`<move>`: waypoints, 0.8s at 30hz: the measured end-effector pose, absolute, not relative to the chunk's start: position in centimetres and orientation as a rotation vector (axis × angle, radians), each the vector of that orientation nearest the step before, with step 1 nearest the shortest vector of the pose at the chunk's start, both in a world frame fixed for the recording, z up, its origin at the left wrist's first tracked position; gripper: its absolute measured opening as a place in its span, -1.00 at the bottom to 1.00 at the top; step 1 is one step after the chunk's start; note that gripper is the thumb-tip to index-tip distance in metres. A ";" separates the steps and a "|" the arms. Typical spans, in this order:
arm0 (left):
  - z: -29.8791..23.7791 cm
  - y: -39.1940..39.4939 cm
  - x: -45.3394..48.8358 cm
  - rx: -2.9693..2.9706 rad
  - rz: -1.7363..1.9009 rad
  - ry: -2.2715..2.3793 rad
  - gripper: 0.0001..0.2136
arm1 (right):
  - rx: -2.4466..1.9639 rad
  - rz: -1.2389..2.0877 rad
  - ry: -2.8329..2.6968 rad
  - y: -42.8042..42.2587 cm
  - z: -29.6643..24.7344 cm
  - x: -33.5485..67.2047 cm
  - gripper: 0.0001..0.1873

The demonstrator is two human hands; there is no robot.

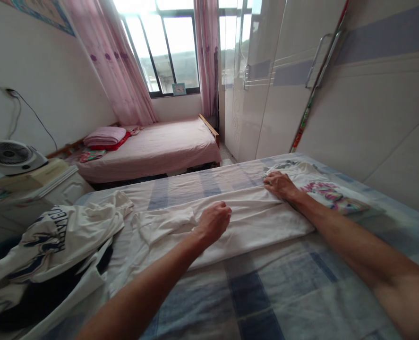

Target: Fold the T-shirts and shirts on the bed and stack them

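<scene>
A white t-shirt with a colourful print [259,215] lies partly folded across a bed with a blue checked sheet [266,293]. My left hand [212,221] is closed, pinching a fold of the shirt's white fabric near its middle. At the shirt's far edge my right hand [279,184] rests with fingers curled down on the cloth, just left of the pink and yellow print [331,193].
A heap of white and dark clothes [49,245] lies at the bed's left end. Beyond stand a pink bed [159,148] with a pillow, a white fan [12,158] on a side table, and a white wardrobe [301,80] at right.
</scene>
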State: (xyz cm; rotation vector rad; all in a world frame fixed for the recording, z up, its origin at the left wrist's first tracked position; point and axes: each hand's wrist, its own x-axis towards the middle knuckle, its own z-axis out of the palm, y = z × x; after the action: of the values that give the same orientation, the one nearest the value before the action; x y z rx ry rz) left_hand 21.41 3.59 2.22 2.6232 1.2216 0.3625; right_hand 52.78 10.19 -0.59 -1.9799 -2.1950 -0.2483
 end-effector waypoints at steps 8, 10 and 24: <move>-0.3 5.8 25.4 2.605 0.225 1.457 -0.72 | -1.979 -0.182 -2.133 10.8 -1.2 52.9 -0.82; -0.4 6.1 25.3 2.593 0.245 1.486 -0.73 | -1.977 -0.176 -2.110 10.8 -1.5 53.0 -0.83; -1.6 5.4 25.0 2.739 0.315 1.493 -0.82 | -1.915 -0.162 -1.916 10.3 -3.0 53.0 -0.84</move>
State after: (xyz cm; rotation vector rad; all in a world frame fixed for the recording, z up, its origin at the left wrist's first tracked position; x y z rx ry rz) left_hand 24.98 5.44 -1.63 2.7395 1.4930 0.3153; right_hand 53.00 10.25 -2.99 -1.9151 -1.9163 -0.1624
